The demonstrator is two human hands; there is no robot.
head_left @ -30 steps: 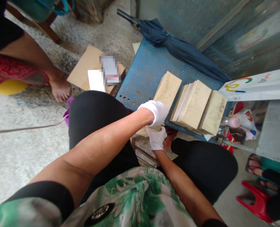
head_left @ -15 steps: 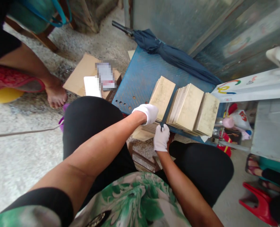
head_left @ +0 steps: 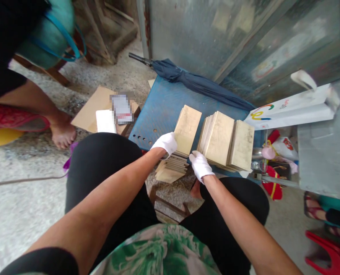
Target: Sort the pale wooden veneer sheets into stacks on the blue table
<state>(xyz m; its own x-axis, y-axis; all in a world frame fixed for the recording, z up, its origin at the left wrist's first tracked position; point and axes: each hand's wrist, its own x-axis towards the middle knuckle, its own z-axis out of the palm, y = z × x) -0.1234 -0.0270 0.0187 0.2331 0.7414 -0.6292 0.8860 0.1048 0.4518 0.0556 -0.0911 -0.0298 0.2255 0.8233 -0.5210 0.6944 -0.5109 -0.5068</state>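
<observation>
A stack of thin pale boards lies near the front edge of a blue table. My left hand, in a white glove, is closed on this stack's lower left corner. At the lower right corner is my gloved right hand, its fingers bent together; what they grip, if anything, is hidden. Below the table edge, between both hands, hangs a fanned bunch of similar boards. To the right are a thicker stack of boards and another stack, both leaning slightly.
A folded dark umbrella lies along the table's back. At right stand a white paper bag and a grey surface. A carton sits on the floor at left, near another person's bare foot. A red stool is lower right.
My right hand has turned and shifted slightly; a dark strip seen at its fingers before no longer shows. The left hand stays at the stack's corner. The whole view has shifted a little.
</observation>
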